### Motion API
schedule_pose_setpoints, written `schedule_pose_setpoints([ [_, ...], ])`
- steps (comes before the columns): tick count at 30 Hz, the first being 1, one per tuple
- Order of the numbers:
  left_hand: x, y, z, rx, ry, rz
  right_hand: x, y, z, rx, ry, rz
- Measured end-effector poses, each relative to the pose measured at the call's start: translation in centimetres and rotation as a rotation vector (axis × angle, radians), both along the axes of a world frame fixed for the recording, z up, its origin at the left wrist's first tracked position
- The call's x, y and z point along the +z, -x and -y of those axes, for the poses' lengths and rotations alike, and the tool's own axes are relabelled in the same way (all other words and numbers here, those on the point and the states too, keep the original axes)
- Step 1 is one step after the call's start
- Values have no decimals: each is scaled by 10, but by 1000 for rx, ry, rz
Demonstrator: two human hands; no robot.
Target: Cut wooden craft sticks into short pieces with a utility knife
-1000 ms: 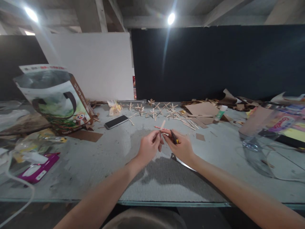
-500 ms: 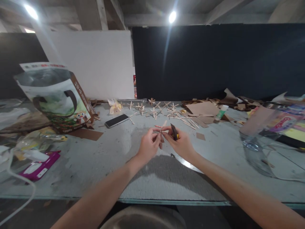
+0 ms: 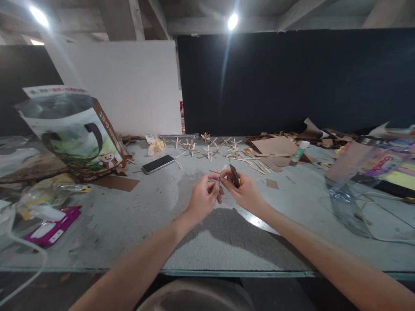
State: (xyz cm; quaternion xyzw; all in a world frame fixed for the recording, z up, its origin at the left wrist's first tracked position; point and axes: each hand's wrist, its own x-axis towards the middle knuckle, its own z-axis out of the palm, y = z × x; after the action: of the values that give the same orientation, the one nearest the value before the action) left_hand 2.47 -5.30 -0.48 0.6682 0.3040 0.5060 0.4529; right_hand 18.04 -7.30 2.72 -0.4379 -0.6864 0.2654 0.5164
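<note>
**On the grey surface (image 3: 129,216), a wooden stick (image 3: 223,168) and a cutter (image 3: 234,175) meet between two hands**

Behind the surface a dark backdrop (image 3: 292,82) fills the right of the far wall; a white board (image 3: 119,86) stands to its left. The surface itself runs the full width of the view, scuffed and littered along its far edge. At far left a printed carton (image 3: 74,129) leans tilted, its open top turned towards the camera; at far right a clear plastic container (image 3: 366,190) lies on its side with coloured packets inside. Brown cardboard scraps (image 3: 275,147) are heaped near the back right. Both bare forearms reach in from the near edge and converge just above the middle of the surface. A pink packet (image 3: 48,231) lies near the left edge; a dark phone (image 3: 158,164) lies flat beyond the hands, to their left; a glue stick (image 3: 300,151) rests among the scraps; a scatter of small crosses (image 3: 207,149) made from sticks lies well behind the hands.

The left hand (image 3: 202,198) is closed, fingertips pinched on the wooden stick, which pokes up past them; the right hand (image 3: 248,194) is curled round the black and yellow cutter, thumb and forefinger pressed against the same stick; the cutter stands tilted just right of the stick. Whether the blade touches the wood is too small to tell.
</note>
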Motion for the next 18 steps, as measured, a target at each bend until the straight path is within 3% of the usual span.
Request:
schedule_pose_setpoints([
  [18, -7, -4, 0, 12, 34, 43, -12, 0, -8, -36, -7, 87],
])
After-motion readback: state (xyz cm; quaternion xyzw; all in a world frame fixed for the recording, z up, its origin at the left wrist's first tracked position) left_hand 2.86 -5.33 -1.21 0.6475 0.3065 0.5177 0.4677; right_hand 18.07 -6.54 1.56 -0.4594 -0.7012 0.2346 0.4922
